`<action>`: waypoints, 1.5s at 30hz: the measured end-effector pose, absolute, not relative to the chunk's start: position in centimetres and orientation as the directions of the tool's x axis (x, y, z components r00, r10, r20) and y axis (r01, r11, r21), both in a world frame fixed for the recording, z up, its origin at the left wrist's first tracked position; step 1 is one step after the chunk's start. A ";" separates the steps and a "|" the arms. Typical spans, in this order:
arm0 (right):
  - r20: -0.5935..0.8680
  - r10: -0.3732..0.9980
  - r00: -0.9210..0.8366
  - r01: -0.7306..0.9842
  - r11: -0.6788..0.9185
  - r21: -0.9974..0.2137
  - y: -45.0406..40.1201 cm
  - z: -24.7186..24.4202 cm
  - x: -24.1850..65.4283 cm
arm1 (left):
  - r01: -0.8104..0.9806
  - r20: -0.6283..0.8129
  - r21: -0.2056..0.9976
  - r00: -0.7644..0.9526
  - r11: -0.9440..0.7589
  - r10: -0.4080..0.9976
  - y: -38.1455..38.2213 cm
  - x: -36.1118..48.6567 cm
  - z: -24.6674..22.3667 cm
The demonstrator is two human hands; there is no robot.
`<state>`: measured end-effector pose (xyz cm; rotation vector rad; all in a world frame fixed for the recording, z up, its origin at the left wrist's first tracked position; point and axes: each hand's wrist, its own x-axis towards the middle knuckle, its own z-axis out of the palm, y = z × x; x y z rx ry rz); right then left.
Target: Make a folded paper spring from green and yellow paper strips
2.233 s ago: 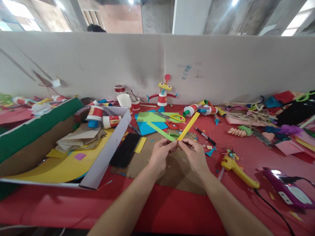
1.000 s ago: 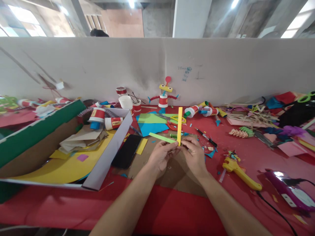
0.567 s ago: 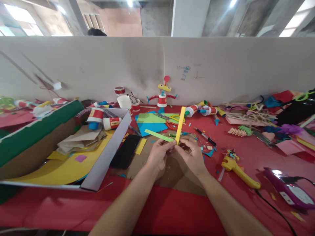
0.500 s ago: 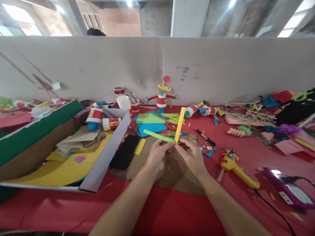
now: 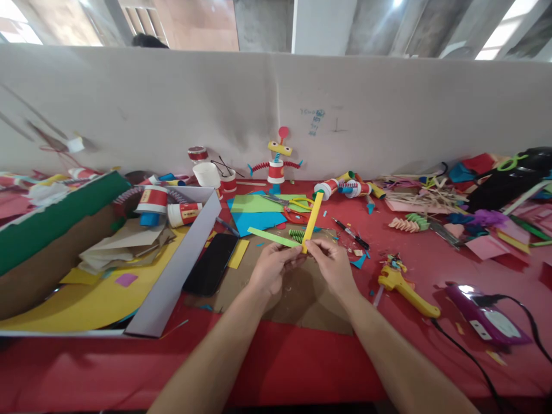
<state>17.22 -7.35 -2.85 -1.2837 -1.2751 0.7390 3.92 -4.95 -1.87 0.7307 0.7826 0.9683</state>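
Note:
A light green paper strip (image 5: 272,237) and a yellow paper strip (image 5: 313,217) meet at their near ends, forming a V shape above the cardboard. My left hand (image 5: 271,267) is closed on the green strip's end by the joint. Closed fingers of my right hand (image 5: 333,265) pinch the foot of the yellow strip. Fingertips partly cover where the strips overlap. Just behind them lies a folded green paper spring (image 5: 296,235). Underneath is a brown cardboard sheet (image 5: 317,313).
Scissors (image 5: 297,201) lie on coloured paper at the back. A paper-cup robot figure (image 5: 276,171) stands by the partition. A black phone (image 5: 210,264) and an open box (image 5: 175,276) are at left; a yellow glue gun (image 5: 407,293) and its cord lie right.
The head view has shifted slightly, so the scene sits further left and higher. The yellow strip leans a little more to the right; both hands keep their pinch.

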 end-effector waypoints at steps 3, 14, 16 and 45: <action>0.255 0.944 0.208 0.239 0.204 -0.949 -7.3 -2.6 17.3 | -0.399 -0.225 0.847 0.330 0.352 0.917 -5.1 4.1 -1.5; 0.196 0.955 0.222 0.146 0.166 -0.975 -7.4 -2.9 17.1 | -0.428 -0.149 0.872 0.229 0.237 0.962 -5.7 4.8 -1.3; 0.202 0.953 0.225 0.153 0.171 -0.973 -7.4 -3.0 17.0 | -0.440 -0.130 0.868 0.242 0.228 0.961 -5.7 4.8 -1.2; 0.115 0.949 0.293 -0.007 0.122 -0.992 -7.2 -3.2 16.8 | -0.575 -0.118 0.780 0.255 0.249 0.960 -6.3 5.4 -1.6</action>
